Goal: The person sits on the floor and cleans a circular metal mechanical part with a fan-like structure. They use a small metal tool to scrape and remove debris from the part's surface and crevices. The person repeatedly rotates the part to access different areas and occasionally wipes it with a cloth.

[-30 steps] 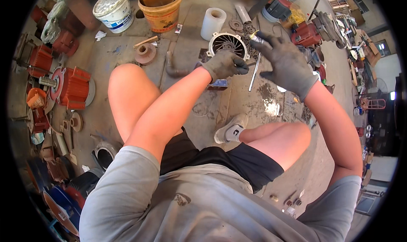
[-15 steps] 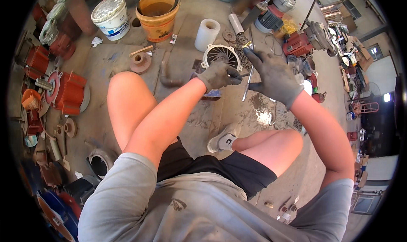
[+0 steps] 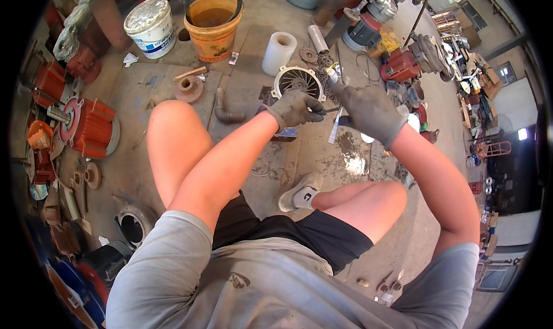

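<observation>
My left hand [image 3: 295, 109], in a dark grey work glove, is closed around a slim dark rod [image 3: 330, 110] whose end points right. Just behind that hand lies a round pale metal part with radial fins [image 3: 297, 82]. Facing it, my right hand [image 3: 373, 113] wears a matching glove. Its thumb stands apart from the forefinger, but motion smears the fingers, and I cannot tell whether they grip. A long, thin light metal bar [image 3: 334, 133] runs beside its fingertips, its lower end blurred. Beneath my left wrist, a blue block-like piece [image 3: 285, 134] is partly hidden.
Behind stand a white plastic roll [image 3: 279, 54], an orange bucket [image 3: 212, 38] and a white lidded pail [image 3: 151, 28]. A bent pipe [image 3: 228, 113] and a flanged ring [image 3: 188, 88] lie left. Red motor housings [image 3: 89, 127] flank the left; another red motor [image 3: 400, 67] stands right. My foot [image 3: 299, 192] is close.
My right hand has swung slightly left and down, its fingers less spread. The light bar has shifted and its lower end is now blurred. My left hand stays nearly in place.
</observation>
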Demonstrator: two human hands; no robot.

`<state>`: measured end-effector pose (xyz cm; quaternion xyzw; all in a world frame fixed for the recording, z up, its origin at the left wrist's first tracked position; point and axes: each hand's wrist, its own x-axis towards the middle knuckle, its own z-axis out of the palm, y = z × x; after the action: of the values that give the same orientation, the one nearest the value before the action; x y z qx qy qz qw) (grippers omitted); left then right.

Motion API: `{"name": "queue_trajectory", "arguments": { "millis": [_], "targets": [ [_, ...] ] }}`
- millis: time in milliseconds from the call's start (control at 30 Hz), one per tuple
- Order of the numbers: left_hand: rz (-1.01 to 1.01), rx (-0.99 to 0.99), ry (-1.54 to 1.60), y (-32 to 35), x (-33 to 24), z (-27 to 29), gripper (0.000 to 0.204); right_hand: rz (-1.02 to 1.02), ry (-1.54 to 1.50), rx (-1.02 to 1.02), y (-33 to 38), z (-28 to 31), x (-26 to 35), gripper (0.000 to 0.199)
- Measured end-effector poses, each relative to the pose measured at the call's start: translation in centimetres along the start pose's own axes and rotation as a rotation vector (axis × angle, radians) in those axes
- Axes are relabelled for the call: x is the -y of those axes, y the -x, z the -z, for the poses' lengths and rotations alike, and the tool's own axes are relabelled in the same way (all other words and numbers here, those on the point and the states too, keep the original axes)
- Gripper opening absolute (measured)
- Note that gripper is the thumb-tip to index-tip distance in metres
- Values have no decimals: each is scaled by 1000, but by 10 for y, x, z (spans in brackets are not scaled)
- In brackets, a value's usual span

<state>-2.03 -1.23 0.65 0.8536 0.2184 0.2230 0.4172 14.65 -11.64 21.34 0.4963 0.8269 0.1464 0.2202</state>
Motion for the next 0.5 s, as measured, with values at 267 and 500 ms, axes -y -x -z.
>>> {"name": "queue_trajectory", "arguments": {
  "millis": [267,500],
  "targets": [
    [-39,-50,7,-3,-2,-4,21,-253,-37,-54,-6,-21,11,63],
    [16,18,101,0,2,-1,20,-164,-135,133,-3,-2,2,70]
  ]
}}
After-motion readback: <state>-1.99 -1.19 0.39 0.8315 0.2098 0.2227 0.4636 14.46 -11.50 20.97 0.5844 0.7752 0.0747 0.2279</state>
